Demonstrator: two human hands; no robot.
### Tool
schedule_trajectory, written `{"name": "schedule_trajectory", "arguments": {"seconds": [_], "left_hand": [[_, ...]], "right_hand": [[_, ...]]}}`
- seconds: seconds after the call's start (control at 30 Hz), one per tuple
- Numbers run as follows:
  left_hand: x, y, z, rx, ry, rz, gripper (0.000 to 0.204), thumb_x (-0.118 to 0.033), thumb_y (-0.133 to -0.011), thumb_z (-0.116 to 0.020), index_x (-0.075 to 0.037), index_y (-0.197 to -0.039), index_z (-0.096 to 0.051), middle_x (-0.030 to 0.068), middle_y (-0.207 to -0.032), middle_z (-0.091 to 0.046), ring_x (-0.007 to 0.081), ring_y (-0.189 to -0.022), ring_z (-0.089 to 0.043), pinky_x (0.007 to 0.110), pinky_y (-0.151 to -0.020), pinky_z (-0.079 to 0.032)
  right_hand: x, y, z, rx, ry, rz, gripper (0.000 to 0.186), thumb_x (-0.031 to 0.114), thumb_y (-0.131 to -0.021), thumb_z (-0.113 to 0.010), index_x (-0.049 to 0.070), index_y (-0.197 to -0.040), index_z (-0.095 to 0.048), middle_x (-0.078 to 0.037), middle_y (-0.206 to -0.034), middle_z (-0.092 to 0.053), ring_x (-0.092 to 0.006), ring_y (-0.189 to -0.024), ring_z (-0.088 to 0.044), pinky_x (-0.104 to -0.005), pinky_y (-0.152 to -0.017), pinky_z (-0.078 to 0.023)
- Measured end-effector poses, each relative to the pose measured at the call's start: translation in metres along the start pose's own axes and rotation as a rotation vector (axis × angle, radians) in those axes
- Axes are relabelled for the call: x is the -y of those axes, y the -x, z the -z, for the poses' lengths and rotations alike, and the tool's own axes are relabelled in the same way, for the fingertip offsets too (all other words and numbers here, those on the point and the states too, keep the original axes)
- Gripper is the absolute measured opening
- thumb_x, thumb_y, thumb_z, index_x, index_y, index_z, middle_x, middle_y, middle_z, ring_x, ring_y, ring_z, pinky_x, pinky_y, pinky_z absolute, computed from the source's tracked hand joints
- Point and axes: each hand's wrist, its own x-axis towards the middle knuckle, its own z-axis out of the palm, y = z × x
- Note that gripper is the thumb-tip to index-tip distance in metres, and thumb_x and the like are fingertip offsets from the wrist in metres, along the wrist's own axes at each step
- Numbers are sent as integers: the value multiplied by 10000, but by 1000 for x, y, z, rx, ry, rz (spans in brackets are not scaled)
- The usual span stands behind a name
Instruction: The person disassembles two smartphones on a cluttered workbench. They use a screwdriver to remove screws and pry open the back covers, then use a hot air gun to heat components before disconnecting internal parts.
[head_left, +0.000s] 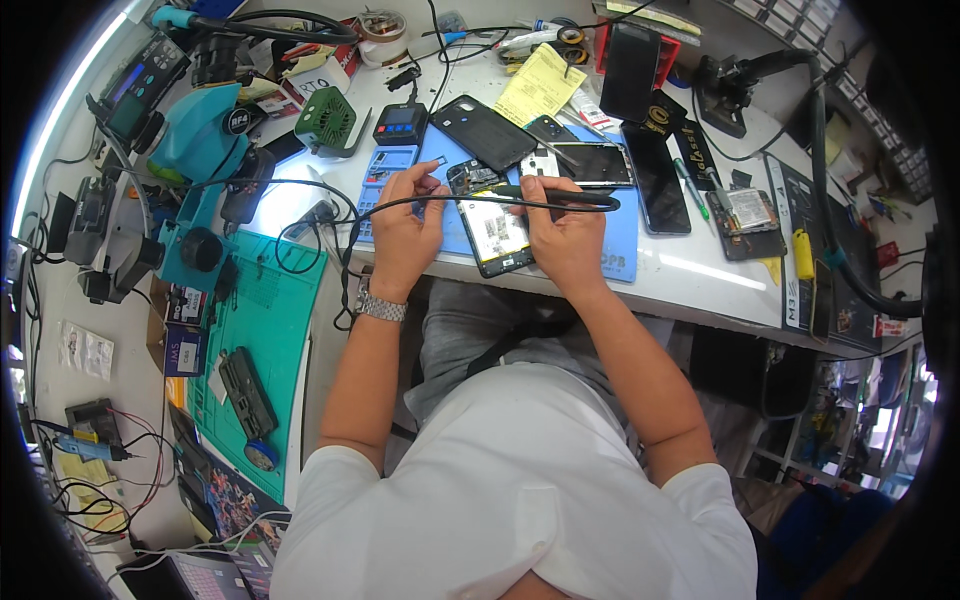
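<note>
My right hand [565, 238] grips a black corded soldering iron [570, 199] like a pen, its front end pointing left over an opened phone [505, 264]. That phone lies with its pale battery and upper circuit board exposed, close to the table's front edge. My left hand [408, 230] is at the phone's left side, with thumb and fingers drawn together. A small part [441, 160] shows at its fingertips, too tiny to name. The iron's cable runs left across both hands. Beneath the phone is a blue work mat [618, 255].
Behind the phone lie a dark back cover [485, 132] and another phone [597, 165]. A small black box with a screen [400, 124] and a green fan-like device [330, 122] stand left. Right are a dark phone [655, 180] and a dismantled phone [750, 222]. A microscope [200, 245] stands left.
</note>
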Motion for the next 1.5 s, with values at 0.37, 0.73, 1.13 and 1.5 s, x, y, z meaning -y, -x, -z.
{"name": "schedule_trajectory", "arguments": {"seconds": [0.37, 0.73, 1.13, 1.5], "left_hand": [[11, 19, -5, -57, 421, 92, 362, 20, -939, -764, 31, -1288, -665, 111, -1048, -775, 135, -868, -715, 303, -784, -560], [5, 9, -2, -59, 85, -37, 151, 20, -988, -688, -24, -1096, -783, 83, -910, -617, 211, -813, -603, 333, -732, -523], [4, 11, -3, 48, 144, 87, 251, -48, -987, -710, 1, -1227, -657, 118, -961, -684, 207, -838, -679, 328, -751, -548], [9, 19, -16, -12, 268, 168, 543, -14, -881, -858, -9, -1279, -488, 53, -930, -711, 78, -784, -648, 235, -692, -528]], "right_hand": [[0, 2, 0, 53, -55, 12, 215, 181, -1030, -759, -31, -1058, -766, -100, -871, -795, -163, -807, -787, -279, -694, -579], [4, 6, 1, 83, -51, -12, 142, 129, -1024, -753, -9, -1056, -764, -89, -890, -794, -174, -858, -793, -278, -709, -583], [-4, 1, 2, 29, 62, 31, 224, 226, -1025, -772, 3, -1024, -768, -58, -807, -767, -100, -742, -692, -276, -643, -499], [10, 3, 4, 63, 91, 29, 215, 200, -1024, -774, -13, -1046, -760, -92, -864, -797, -142, -807, -775, -284, -696, -563]]}}
